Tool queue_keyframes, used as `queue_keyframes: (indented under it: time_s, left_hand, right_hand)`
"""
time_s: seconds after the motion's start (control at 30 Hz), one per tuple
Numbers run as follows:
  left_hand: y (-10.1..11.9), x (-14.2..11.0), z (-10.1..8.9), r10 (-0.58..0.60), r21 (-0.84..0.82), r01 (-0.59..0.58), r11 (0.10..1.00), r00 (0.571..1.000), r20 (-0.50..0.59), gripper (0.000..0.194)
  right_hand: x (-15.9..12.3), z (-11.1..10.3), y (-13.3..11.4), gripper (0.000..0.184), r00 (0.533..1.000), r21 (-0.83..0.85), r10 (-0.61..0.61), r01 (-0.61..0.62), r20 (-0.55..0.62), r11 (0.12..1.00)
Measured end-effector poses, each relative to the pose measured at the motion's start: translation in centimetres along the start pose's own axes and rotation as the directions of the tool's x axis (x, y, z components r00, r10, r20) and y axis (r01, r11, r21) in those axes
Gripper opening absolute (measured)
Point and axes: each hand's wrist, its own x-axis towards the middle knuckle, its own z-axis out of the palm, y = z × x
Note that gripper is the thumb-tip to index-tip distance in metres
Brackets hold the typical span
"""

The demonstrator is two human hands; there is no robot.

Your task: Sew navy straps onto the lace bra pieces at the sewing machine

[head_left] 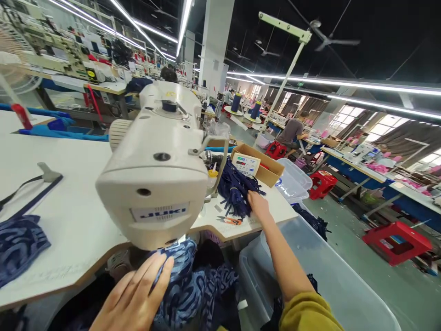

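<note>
A white sewing machine [155,179] marked JUKI stands in front of me. My left hand [138,292] lies with outstretched fingers against blue patterned fabric [182,294] below the machine head. That fabric hangs over the table edge toward my lap. On the right side of the table, my right hand [259,207] has its fingers bent at the edge of a bundle of navy straps [237,188]; its fingertips are partly hidden among them. Orange-handled snips [233,221] lie just in front of the bundle.
More patterned fabric [22,246] with a strap lies on the table's left side. Behind the straps are a control panel [245,164] and a cardboard box [270,169]. A large clear plastic bin [330,276] stands at right, near red stools [396,241]. A person [292,128] sits farther off.
</note>
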Motion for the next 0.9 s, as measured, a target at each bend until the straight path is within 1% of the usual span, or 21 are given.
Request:
queue_keyframes:
  time_s: [0.03,0.1,0.13,0.17,0.23,0.27,0.3,0.33,0.37,0.4,0.43,0.47,0.5,0.57,0.6,0.63,0.67,0.73,0.77,0.83,0.9]
  left_hand:
    - [0.1,0.4,-0.2,0.027,-0.002,-0.027,1.0,1.0,0.0,0.049]
    - [0.1,0.9,-0.6,0.121,-0.009,-0.121,0.993,0.992,-0.033,0.041]
    - [0.0,1.0,-0.9,0.161,-0.009,-0.162,0.987,0.986,-0.032,0.038]
    - [-0.1,1.0,-1.2,0.187,-0.004,-0.187,0.982,0.982,-0.01,0.037]
    - [-0.1,0.8,-1.9,0.185,0.01,-0.187,0.982,0.977,0.106,0.034]
    - [0.0,0.6,-2.3,0.171,0.01,-0.175,0.985,0.973,0.157,0.03]
    - [0.2,0.5,-2.7,0.154,0.003,-0.157,0.988,0.971,0.185,0.032]
    - [0.4,0.5,-3.0,0.137,-0.007,-0.138,0.99,0.97,0.2,0.047]
    - [0.5,0.6,-3.2,0.124,-0.01,-0.124,0.992,0.973,0.197,0.07]
    - [0.7,0.8,-3.2,0.12,0.001,-0.122,0.993,0.976,0.182,0.089]
    - [0.8,1.2,-3.2,0.128,0.026,-0.134,0.991,0.978,0.164,0.098]
    - [0.9,1.6,-3.0,0.137,0.063,-0.148,0.987,0.979,0.154,0.095]
    - [1.0,2.0,-2.8,0.144,0.101,-0.158,0.982,0.98,0.141,0.083]
    - [1.1,2.7,-2.5,0.137,0.137,-0.148,0.979,0.987,0.086,0.046]
    - [1.1,3.0,-2.5,0.13,0.125,-0.137,0.983,0.99,0.063,0.032]
    - [1.1,3.1,-2.5,0.13,0.1,-0.134,0.986,0.991,0.045,0.029]
    - [1.2,3.0,-2.6,0.144,0.066,-0.147,0.987,0.989,0.042,0.033]
    - [1.1,2.2,-2.8,0.174,-0.008,-0.174,0.985,0.982,0.068,0.038]
    - [1.0,1.6,-2.8,0.166,-0.045,-0.163,0.986,0.983,0.079,0.038]
    - [0.8,0.4,-2.6,0.095,-0.116,-0.086,0.99,0.993,0.076,0.042]
    - [0.7,-0.6,-2.2,0.04,-0.163,-0.029,0.986,0.997,0.061,0.048]
  right_hand:
    - [-0.3,-0.5,0.0,0.025,1.0,0.031,-0.025,0.025,-0.005,0.999]
    - [-1.0,-1.7,0.0,0.026,0.996,0.112,-0.091,0.093,-0.015,0.989]
    - [-1.4,-2.2,-0.1,0.027,0.992,0.16,-0.123,0.125,-0.022,0.979]
    - [-2.0,-2.7,-0.3,0.029,0.989,0.209,-0.148,0.15,-0.029,0.966]
    - [-3.3,-3.5,-1.1,0.039,0.984,0.305,-0.176,0.177,-0.032,0.936]
    - [-4.1,-3.7,-1.8,0.042,0.985,0.398,-0.172,0.167,-0.024,0.902]
    - [-5.0,-3.8,-2.7,0.043,0.986,0.523,-0.164,0.139,0.002,0.841]
    - [-6.0,-3.7,-3.7,0.042,0.989,0.703,-0.14,0.074,0.037,0.707]
    - [-7.0,-3.6,-5.0,0.038,0.986,0.853,-0.135,-0.016,0.101,0.521]
    - [-8.0,-3.3,-6.4,0.035,0.973,0.933,-0.157,-0.105,0.168,0.345]
    - [-9.1,-2.9,-7.8,0.033,0.958,0.96,-0.186,-0.178,0.22,0.216]
    - [-10.0,-2.4,-9.3,0.031,0.934,0.959,-0.233,-0.243,0.272,0.146]
    - [-10.9,-1.8,-10.7,0.029,0.907,0.95,-0.283,-0.29,0.312,0.117]
    - [-12.2,-0.7,-13.1,0.026,0.865,0.936,-0.359,-0.329,0.352,0.125]
    - [-12.7,-0.1,-14.0,0.024,0.861,0.939,-0.376,-0.309,0.344,0.153]
    - [-13.0,0.4,-14.7,0.022,0.869,0.945,-0.375,-0.268,0.322,0.19]
    - [-13.3,0.8,-15.3,0.02,0.887,0.949,-0.362,-0.213,0.288,0.233]
    - [-13.6,1.4,-15.9,0.017,0.922,0.94,-0.319,-0.111,0.219,0.324]
    - [-13.8,1.7,-16.0,0.016,0.932,0.928,-0.304,-0.08,0.199,0.364]
    - [-14.2,1.9,-16.0,0.015,0.942,0.904,-0.282,-0.049,0.183,0.425]
    - [-14.8,2.1,-16.1,0.014,0.947,0.887,-0.273,-0.027,0.171,0.461]
